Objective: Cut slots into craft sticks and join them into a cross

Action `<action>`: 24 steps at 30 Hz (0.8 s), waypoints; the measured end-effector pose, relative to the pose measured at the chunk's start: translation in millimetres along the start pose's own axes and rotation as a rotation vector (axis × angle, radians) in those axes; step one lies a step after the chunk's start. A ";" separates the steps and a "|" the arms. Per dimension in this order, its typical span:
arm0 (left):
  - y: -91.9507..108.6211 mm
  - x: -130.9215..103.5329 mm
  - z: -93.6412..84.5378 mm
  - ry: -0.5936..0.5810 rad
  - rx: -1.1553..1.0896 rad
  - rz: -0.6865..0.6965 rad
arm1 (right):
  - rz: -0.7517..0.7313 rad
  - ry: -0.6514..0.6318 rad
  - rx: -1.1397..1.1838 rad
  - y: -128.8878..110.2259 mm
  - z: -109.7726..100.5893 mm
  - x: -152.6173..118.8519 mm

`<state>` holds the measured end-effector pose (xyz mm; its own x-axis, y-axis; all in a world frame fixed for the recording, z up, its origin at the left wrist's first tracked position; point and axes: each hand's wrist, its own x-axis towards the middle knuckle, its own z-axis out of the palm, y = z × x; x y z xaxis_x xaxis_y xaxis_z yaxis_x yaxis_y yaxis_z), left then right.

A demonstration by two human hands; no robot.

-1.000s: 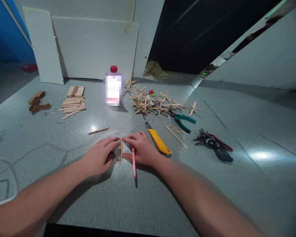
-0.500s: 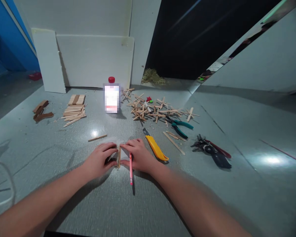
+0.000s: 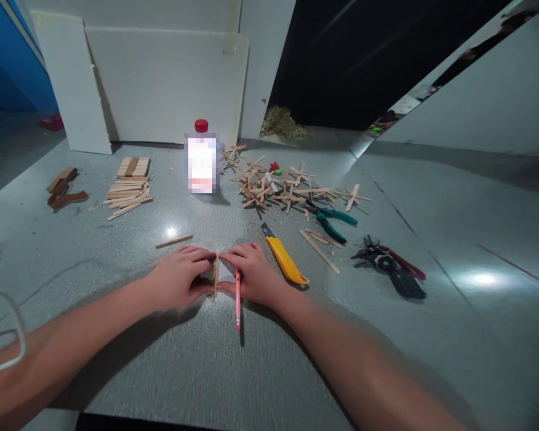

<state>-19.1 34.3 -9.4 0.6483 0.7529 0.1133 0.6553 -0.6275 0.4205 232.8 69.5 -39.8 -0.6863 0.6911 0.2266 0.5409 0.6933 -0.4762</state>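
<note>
1. Little has shifted over the last second: a moment ago the left hand [image 3: 177, 278] was a blur at its fingertips, and now it looks steadier, its fingers drawn up to the wooden stick [image 3: 216, 276]. The loose stick [image 3: 174, 241] lies where it did, just beyond the left hand. I'd judge the work is at a careful holding stage, with nothing let go.
2. The wooden stick stands between the two hands, near the middle of the table [image 3: 184, 365], its length running from the near edge toward the far one.
3. The left hand is curled, thumb and forefinger parted with a gap between, their tips closed on the stick's two ends.
4. The right hand [image 3: 256, 275] mirrors it, thumb and forefinger tips meeting the stick from the other side. A pink pencil [image 3: 238, 302] juts from this hand, apparently tucked in it, eraser toward the near edge; a white piece [image 3: 227, 274] shows under the fingers.
5. The yellow knife [image 3: 286, 261] lies just beside the right hand, toward the table's right edge, untouched.
</note>
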 end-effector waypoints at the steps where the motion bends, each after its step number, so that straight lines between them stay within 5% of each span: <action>1: -1.3 0.9 -1.2 0.004 -0.004 0.007 | -0.003 0.002 -0.001 0.2 -0.4 -1.0; 24: 2.1 -1.7 6.7 0.066 -0.006 0.105 | -0.071 0.026 -0.001 -8.0 -13.2 -17.2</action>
<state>-16.3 30.3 -14.8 0.6864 0.6945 0.2157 0.5826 -0.7027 0.4085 246.7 54.8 -28.6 -0.7102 0.6452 0.2817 0.4919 0.7411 -0.4570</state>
